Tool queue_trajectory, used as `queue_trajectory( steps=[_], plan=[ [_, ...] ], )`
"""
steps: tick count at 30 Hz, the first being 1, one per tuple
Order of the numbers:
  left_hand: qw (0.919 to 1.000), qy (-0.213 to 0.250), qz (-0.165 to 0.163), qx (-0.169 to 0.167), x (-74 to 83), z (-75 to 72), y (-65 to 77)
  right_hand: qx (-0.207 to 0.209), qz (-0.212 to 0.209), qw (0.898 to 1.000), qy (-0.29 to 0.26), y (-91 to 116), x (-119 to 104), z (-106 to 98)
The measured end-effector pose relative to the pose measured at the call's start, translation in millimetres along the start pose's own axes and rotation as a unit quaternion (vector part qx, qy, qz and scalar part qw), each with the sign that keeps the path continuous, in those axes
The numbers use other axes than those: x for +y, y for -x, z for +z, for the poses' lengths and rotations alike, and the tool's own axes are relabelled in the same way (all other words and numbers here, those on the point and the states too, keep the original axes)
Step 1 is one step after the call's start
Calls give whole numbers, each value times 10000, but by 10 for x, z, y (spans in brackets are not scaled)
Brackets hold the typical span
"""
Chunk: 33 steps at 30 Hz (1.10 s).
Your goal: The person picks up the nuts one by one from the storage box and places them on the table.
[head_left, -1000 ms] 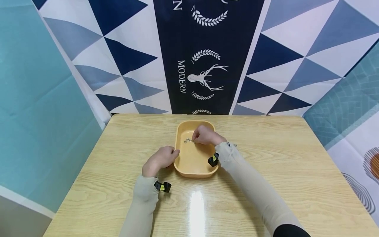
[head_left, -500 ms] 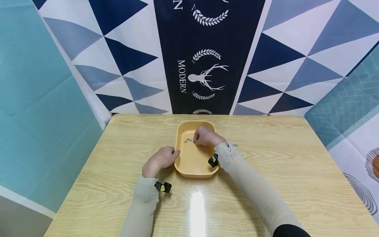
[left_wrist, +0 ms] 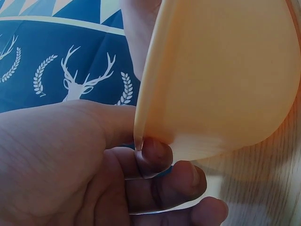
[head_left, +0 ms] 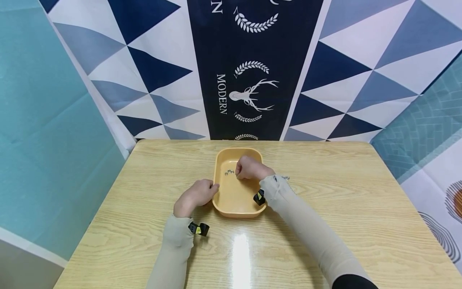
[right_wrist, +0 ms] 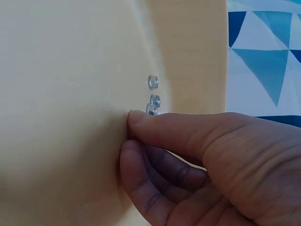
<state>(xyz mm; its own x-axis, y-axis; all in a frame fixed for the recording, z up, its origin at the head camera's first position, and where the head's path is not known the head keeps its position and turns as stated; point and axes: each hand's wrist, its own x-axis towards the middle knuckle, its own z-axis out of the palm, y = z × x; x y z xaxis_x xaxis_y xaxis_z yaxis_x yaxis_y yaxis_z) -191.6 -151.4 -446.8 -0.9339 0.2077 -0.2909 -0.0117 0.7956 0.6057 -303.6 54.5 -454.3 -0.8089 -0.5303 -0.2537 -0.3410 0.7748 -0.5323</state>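
Note:
A yellow plastic tray [head_left: 236, 200] stands on the table with several small metal nuts [head_left: 229, 171] on its floor. My left hand [head_left: 198, 192] grips the tray's left rim; in the left wrist view the rim [left_wrist: 150, 75] runs between thumb and fingers. Down inside the tray, my right hand [head_left: 250, 167] has curled fingers and its thumb close to the index fingertip. It pinches what looks like a nut, a small speck at the fingertips, mostly hidden. Beside the thumb in the right wrist view, flanged nuts [right_wrist: 153, 82] lie near the tray wall.
More small metal nuts [head_left: 286, 178] lie on the wooden table [head_left: 343, 208] right of the tray, partly behind the right sleeve [head_left: 306, 224]. A patterned cloth [head_left: 245, 72] hangs behind the table's far edge.
The right hand stays at almost the same spot, its wrist shifting slightly left and down. More of the nuts beside the right sleeve show now. My left hand keeps its hold on the rim.

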Motion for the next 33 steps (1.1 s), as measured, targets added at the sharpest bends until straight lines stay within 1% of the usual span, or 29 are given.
queue_trajectory(
  steps=[5,11,18,25,33],
  plan=[
    [10000,-17,22,8,-9,6,-3,-20,-24,10000,76,-14,18,9],
    [10000,-30,65,21,-15,6,-10,-66,-36,10000,37,-9,22,4],
    [10000,-16,88,42,-8,1,-17,-25,-131,9998,158,-14,23,-5],
    [9999,-22,95,50,-1,3,-22,-25,-70,10000,7,-27,29,-9],
    [10000,40,53,17,8,-9,-1,-67,-121,9999,7,-30,11,-46]
  ],
)
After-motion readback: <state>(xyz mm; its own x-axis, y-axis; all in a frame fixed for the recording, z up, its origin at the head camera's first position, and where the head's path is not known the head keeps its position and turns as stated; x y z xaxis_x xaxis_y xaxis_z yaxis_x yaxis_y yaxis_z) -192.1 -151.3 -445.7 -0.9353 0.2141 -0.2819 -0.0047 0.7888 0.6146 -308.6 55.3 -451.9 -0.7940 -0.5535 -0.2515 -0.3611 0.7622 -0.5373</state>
